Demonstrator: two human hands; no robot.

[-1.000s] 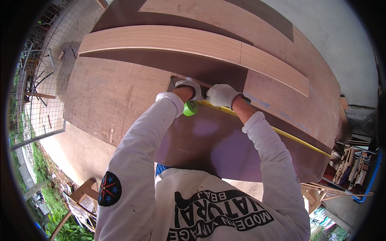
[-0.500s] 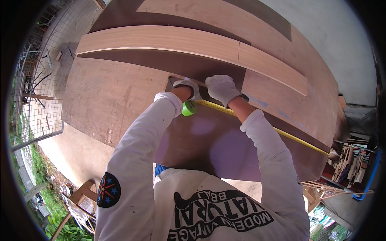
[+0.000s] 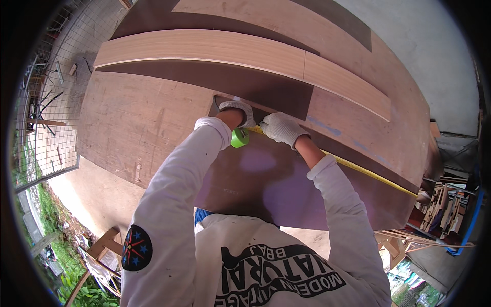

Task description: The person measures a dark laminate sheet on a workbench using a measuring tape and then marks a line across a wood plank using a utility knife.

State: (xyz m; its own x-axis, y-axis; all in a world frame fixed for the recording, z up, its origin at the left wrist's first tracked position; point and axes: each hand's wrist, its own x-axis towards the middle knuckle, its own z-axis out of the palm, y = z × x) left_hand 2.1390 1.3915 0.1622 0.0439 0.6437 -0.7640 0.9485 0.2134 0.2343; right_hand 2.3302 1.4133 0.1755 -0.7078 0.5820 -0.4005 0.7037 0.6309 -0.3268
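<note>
My left hand (image 3: pixel 239 111), in a light knitted glove, is curled over the near end of a tape measure. The green case (image 3: pixel 240 137) of that tape measure juts out below it. From the case a yellow blade (image 3: pixel 368 173) runs out to the right across a dark brown panel (image 3: pixel 240 179). Close beside it, my gloved right hand (image 3: pixel 282 128) is closed over the blade, fingertips pinched together near the left hand. A small dark tip shows at those fingertips, too small to name.
A long pale wooden board (image 3: pixel 215 48) with a thin crosswise line lies beyond my hands. Beneath everything is a large plywood sheet (image 3: pixel 138 112). Wire mesh (image 3: pixel 51 117) stands at the left, and wood offcuts (image 3: pixel 445 204) are piled at the right.
My right hand has come nearer to me, from beyond the tape blade down onto it, beside the left hand. My left hand and the tape case have stayed nearly in place.
</note>
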